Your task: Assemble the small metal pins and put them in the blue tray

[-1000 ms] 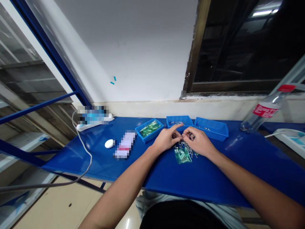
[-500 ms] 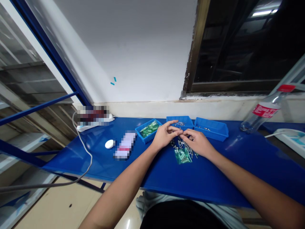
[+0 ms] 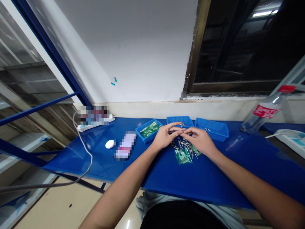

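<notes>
My left hand (image 3: 166,135) and my right hand (image 3: 199,140) meet fingertip to fingertip above a blue table (image 3: 209,178). Both are pinched on something small, partly metallic, too small to name. Below them lies a pile of thin metal pieces (image 3: 187,145). A green clear packet (image 3: 183,156) with pieces in it lies at the pile's near edge. Left of my left hand, a blue bin (image 3: 144,140) holds green packets (image 3: 150,128). Behind my hands a second blue bin (image 3: 175,119) has metal pins in it, and a third blue bin (image 3: 214,129) to its right holds a few small pieces.
A blurred-out flat object (image 3: 125,145) and a white round object (image 3: 109,144) lie at the left. A power strip (image 3: 95,124) with a cable (image 3: 90,159) is at the back left. A clear bottle (image 3: 260,113) with a red cap leans at the right, near a white device (image 3: 292,140).
My right hand has shifted slightly to the right and its fingers have moved a little. More of the green packet material shows beneath it. My left hand is nearly still.
</notes>
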The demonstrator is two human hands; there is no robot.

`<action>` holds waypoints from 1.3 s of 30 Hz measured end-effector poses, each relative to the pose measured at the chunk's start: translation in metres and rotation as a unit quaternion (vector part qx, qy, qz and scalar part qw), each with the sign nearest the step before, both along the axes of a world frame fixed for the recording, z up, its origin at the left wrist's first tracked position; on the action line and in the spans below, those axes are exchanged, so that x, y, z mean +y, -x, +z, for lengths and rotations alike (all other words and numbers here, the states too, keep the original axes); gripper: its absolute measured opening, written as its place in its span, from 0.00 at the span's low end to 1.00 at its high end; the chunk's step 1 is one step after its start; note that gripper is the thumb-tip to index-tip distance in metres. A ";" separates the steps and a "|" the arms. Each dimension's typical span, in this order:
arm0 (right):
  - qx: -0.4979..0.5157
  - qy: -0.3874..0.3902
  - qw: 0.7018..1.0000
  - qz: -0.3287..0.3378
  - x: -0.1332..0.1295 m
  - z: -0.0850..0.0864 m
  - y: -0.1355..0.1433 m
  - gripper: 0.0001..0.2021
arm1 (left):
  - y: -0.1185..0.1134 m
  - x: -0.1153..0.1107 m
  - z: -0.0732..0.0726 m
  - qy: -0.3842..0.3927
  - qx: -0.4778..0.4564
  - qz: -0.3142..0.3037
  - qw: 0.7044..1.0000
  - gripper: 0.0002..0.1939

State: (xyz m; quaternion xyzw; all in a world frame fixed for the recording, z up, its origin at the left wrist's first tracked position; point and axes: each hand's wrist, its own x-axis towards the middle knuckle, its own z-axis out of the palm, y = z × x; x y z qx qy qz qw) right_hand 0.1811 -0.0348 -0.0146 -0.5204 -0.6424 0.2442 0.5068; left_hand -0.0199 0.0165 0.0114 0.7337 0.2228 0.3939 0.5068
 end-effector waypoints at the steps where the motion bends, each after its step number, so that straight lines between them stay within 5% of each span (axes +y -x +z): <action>1: 0.009 0.004 1.000 0.003 0.001 -0.001 0.000 0.15 | 0.000 0.000 0.000 -0.004 -0.001 0.000 1.000 0.26; 9: 0.066 0.030 0.997 0.000 -0.002 0.007 0.001 0.18 | 0.005 0.001 -0.001 -0.117 0.113 0.074 0.984 0.18; 15: 0.062 0.034 0.997 -0.021 -0.003 0.012 -0.001 0.20 | 0.007 0.002 -0.004 -0.253 0.250 0.038 0.934 0.16; 24: 0.065 0.051 0.995 -0.048 0.006 0.009 -0.008 0.24 | 0.008 0.004 -0.007 -0.276 0.282 0.030 0.918 0.16; 29: -0.079 0.011 0.995 -0.060 0.005 0.007 -0.010 0.16 | 0.007 0.005 -0.009 -0.274 0.277 0.038 0.920 0.16; 34: -0.304 -0.090 0.948 -0.006 0.009 -0.004 -0.014 0.09 | 0.006 0.007 -0.010 -0.268 0.269 0.034 0.925 0.14; 39: -0.357 -0.082 0.930 0.015 0.014 -0.010 -0.019 0.10 | 0.006 0.008 -0.012 -0.270 0.263 0.035 0.925 0.12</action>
